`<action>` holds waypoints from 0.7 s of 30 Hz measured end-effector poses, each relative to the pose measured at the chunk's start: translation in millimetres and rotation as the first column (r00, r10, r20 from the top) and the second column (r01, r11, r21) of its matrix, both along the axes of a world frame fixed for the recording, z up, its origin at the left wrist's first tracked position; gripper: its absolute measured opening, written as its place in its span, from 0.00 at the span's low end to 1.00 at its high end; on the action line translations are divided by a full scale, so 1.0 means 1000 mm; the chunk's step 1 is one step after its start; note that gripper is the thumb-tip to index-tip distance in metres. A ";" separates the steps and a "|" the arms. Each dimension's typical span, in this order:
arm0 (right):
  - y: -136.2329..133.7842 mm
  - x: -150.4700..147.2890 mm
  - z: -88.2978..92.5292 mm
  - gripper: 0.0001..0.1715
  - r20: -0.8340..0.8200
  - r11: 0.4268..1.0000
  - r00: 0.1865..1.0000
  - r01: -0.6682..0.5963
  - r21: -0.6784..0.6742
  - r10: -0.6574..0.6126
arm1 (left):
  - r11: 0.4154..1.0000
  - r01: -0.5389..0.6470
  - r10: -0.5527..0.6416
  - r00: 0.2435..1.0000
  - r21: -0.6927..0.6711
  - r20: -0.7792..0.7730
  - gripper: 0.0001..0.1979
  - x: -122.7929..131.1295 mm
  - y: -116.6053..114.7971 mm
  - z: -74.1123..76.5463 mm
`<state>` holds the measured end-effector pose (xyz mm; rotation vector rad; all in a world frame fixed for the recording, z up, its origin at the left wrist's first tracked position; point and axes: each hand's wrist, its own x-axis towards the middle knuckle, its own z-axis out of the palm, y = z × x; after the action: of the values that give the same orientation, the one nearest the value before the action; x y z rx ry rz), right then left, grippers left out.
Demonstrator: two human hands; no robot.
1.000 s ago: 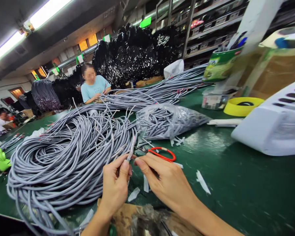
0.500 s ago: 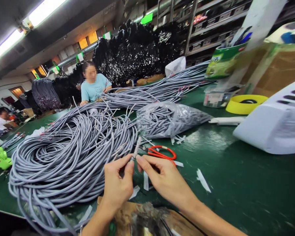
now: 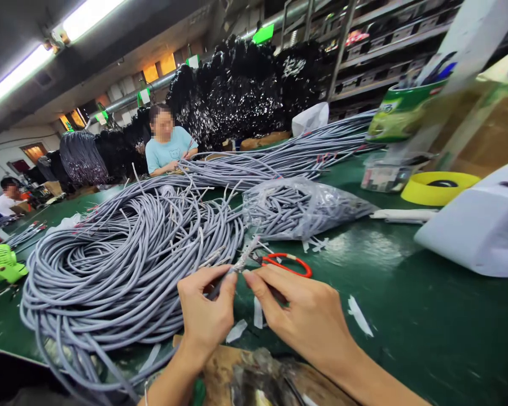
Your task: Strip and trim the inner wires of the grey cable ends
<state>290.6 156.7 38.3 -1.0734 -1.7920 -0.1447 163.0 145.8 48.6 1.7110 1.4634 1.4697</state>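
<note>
My left hand (image 3: 207,313) pinches the end of a grey cable (image 3: 242,261) just below its stripped, silvery tip, which points up and to the right. My right hand (image 3: 302,316) has thumb and forefinger closed at the same cable end, touching the left fingertips. The cable runs back into a large coil of grey cables (image 3: 122,270) on the green table (image 3: 427,327). Red-handled scissors (image 3: 285,264) lie just beyond my fingers.
A clear bag of cut cable pieces (image 3: 300,206) lies behind the scissors. White slips of paper (image 3: 358,314) are scattered on the table. A white appliance (image 3: 482,225), yellow tape roll (image 3: 438,187) and a cardboard box stand at right. A person in a light-blue shirt (image 3: 169,148) works opposite.
The view has shifted slightly. The stripped cable tip now tilts more to the right, and my fingertips have stayed pinched together on it.
</note>
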 end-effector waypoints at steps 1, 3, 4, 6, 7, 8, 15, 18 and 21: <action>0.001 0.002 0.000 0.25 -0.006 1.000 1.000 0.011 -0.008 -0.011 | 1.000 -0.006 0.006 1.000 -0.001 0.009 0.09 -0.001 0.000 0.000; 0.002 0.004 0.001 0.25 -0.022 0.999 0.999 0.029 -0.019 -0.029 | 1.000 -0.030 0.030 0.999 -0.006 0.037 0.10 -0.002 0.000 0.001; 0.002 0.005 0.001 0.25 -0.032 0.999 0.999 0.031 -0.017 -0.032 | 0.999 -0.039 0.039 0.998 -0.008 0.046 0.11 -0.003 0.000 0.001; 0.002 0.006 0.002 0.25 -0.045 1.000 0.999 0.014 0.006 -0.014 | 0.999 -0.040 0.040 0.998 -0.006 0.040 0.11 -0.003 -0.001 0.001; 0.001 0.005 0.002 0.24 -0.046 1.000 0.999 -0.001 0.020 0.002 | 0.999 -0.033 0.033 0.999 -0.001 0.023 0.11 -0.003 -0.001 0.001; 0.001 0.005 0.002 0.24 -0.043 1.000 0.999 -0.013 0.028 0.015 | 1.000 -0.025 0.025 1.000 0.007 0.003 0.10 -0.003 -0.002 0.001; 0.000 0.004 0.001 0.23 -0.044 0.999 0.998 -0.035 0.028 0.036 | 0.997 -0.007 0.015 0.995 0.079 -0.098 0.09 0.001 -0.005 0.004; 0.000 0.005 0.000 0.23 -0.035 0.999 0.999 -0.040 0.022 0.041 | 0.993 -0.008 0.020 0.994 0.117 -0.105 0.08 0.001 -0.005 0.004; 0.000 0.006 0.000 0.23 -0.021 1.000 0.999 -0.027 0.015 0.027 | 0.988 -0.023 0.039 0.993 0.151 -0.109 0.07 0.000 -0.004 0.002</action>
<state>296.4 157.1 38.0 -1.0363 -1.7833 -0.1289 162.7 142.0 50.9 1.8958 1.4753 1.5570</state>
